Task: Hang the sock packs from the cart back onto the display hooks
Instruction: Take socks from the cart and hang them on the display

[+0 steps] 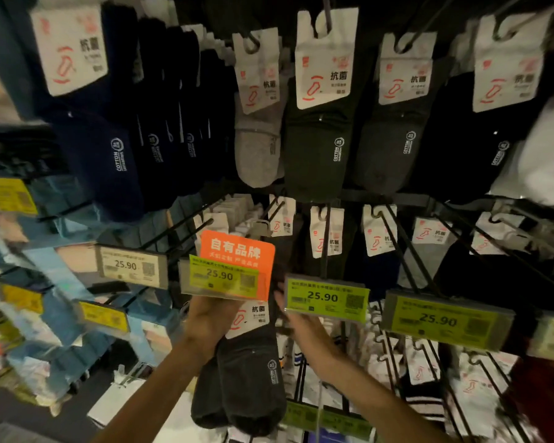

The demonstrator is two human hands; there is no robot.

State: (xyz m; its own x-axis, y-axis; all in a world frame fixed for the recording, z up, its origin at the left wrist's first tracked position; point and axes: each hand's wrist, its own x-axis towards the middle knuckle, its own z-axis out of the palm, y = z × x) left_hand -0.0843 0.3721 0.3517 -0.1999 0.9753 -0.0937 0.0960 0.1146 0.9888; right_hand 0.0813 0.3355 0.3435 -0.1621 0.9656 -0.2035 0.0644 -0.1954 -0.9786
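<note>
A dark grey sock pack with a white header card hangs down just below the orange and green price tag. My left hand grips the top of this pack, right under that tag. My right hand reaches up beside the pack's right edge, its fingertips near the card and partly hidden behind the green 25.90 tag. Whether the right fingers hold anything cannot be made out. The black display hook runs back from the orange tag to the rack. No cart is in view.
Rows of navy, grey and black sock packs hang on hooks above. More packs hang behind the price tags, with white packs lower right. Long black hook rods jut toward me. Blue boxed goods fill the shelves at left.
</note>
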